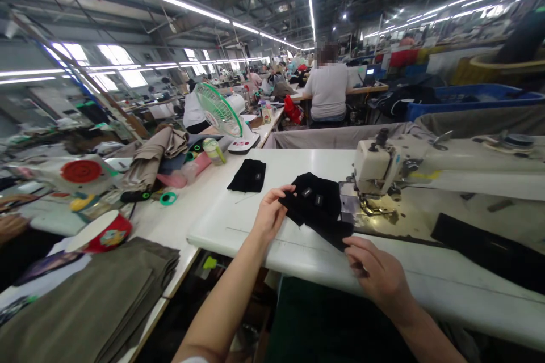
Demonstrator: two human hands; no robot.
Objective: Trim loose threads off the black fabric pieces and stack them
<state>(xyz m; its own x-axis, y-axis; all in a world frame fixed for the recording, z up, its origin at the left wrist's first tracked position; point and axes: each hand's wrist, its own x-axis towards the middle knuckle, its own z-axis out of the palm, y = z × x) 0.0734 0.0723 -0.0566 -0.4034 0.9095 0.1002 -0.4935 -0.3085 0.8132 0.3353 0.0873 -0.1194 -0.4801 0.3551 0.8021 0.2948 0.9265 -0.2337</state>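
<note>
A strip of black fabric [321,224] stretches between my two hands above the white sewing table [221,224]. My left hand [275,212] pinches its upper left end. At its lower right end, my right hand [372,266] grips the edge with thumb and fingers. Just behind the strip lie black pieces [330,186] with small labels, beside the metal plate of the sewing machine [374,167]. Another black piece [247,176] with a label rests farther left on the table. A long black piece [485,247] lies to the right of the machine's needle area.
A green fan [219,110] stands at the table's far left corner. Folded grey-brown fabric [97,300], a red bowl [111,232] and a second machine [80,173] are at left. A seated person [328,91] is ahead; another person's hand [12,226] shows at far left.
</note>
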